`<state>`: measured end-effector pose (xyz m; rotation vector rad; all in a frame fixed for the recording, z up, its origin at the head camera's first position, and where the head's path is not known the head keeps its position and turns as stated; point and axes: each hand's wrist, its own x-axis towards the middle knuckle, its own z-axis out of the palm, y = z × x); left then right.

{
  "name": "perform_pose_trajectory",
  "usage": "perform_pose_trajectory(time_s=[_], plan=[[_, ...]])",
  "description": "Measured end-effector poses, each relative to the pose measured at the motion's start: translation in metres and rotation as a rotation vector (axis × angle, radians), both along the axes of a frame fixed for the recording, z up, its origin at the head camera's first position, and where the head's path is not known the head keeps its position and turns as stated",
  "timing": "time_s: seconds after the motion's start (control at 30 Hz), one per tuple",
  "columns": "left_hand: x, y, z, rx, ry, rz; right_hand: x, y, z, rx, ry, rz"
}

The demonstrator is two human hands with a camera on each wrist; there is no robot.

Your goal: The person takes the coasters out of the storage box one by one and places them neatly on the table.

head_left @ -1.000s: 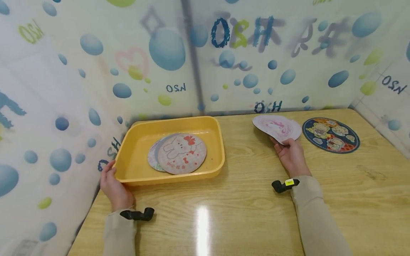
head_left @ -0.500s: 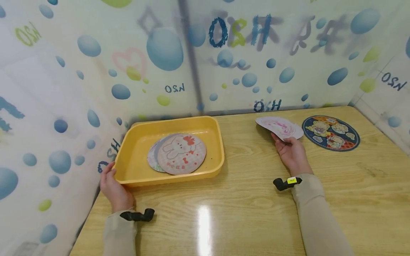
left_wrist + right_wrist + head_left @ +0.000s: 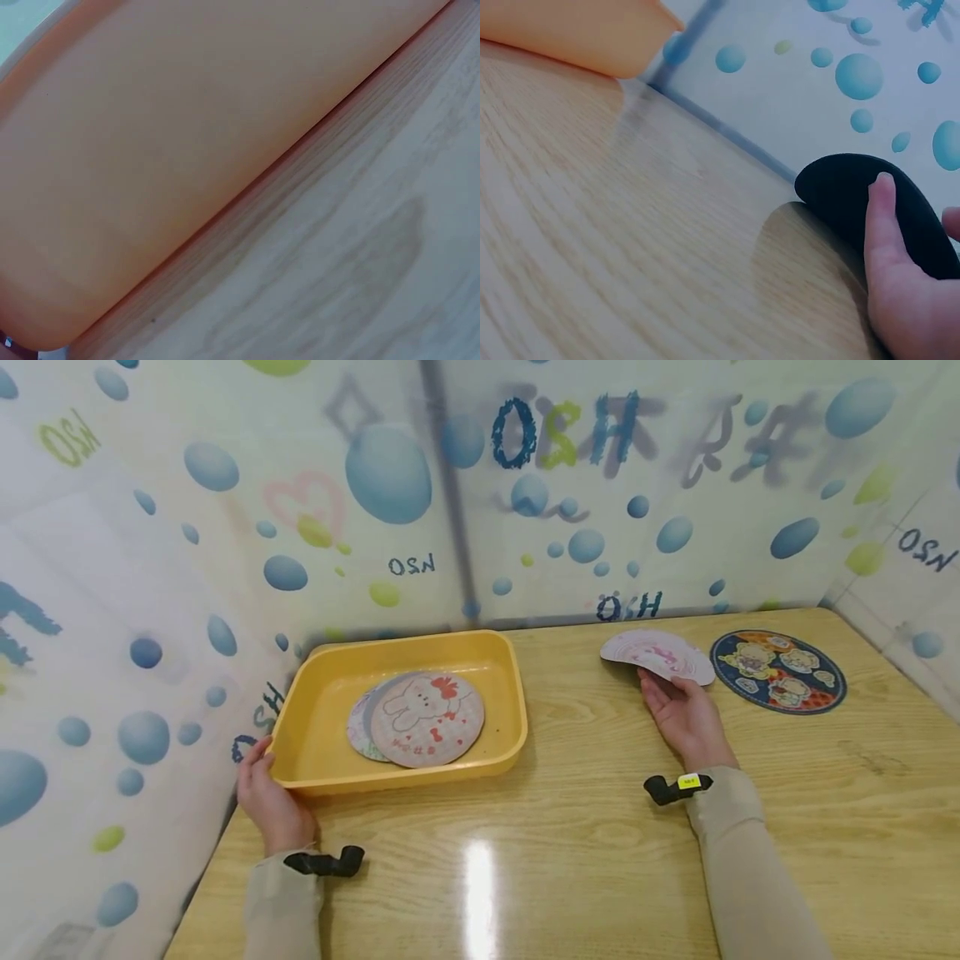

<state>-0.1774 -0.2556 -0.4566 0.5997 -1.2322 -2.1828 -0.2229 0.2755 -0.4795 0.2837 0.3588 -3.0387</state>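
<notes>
My right hand [image 3: 686,718] pinched pink round mat [image 3: 657,655], lifted off wooden table [image 3: 570,843], well right of yellow tray [image 3: 315,693]. My left hand [image 3: 266,797] gripped tray's near left corner. 2 round mats [image 3: 420,720] lay inside tray. Dark cartoon mat [image 3: 778,670] lay flat, far right of tray. Bubble-print sheet [image 3: 225,527] walled table behind tray.
</notes>
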Motion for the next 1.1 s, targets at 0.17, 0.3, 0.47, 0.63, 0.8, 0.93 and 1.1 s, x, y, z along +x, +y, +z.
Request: perform_pose_trajectory(time_s=[0.17, 0.3, 0.47, 0.63, 0.8, 0.93, 1.1], plan=[[-0.002, 0.002, 0.001, 0.005, 0.011, -0.006, 0.002, 0.002, 0.008, 0.056, -0.067, 0.063], [-0.003, 0.002, 0.001, -0.001, 0.015, -0.007, 0.004, 0.003, 0.012, 0.111, -0.096, 0.140], [-0.002, 0.002, 0.001, 0.003, 0.019, -0.004, 0.005, 0.003, 0.010, 0.159, -0.064, 0.257], [-0.001, 0.002, 0.000, 0.015, 0.019, -0.007, 0.006, 0.004, 0.007, 0.170, -0.007, 0.295], [-0.001, 0.002, -0.001, 0.010, 0.017, -0.001, 0.006, 0.005, 0.005, 0.161, 0.030, 0.241], [-0.001, 0.002, -0.002, 0.011, 0.017, 0.009, 0.007, 0.003, 0.007, 0.164, 0.007, 0.172], [-0.001, 0.002, -0.002, 0.006, 0.004, 0.006, 0.009, 0.001, 0.012, 0.294, -0.019, 0.104]])
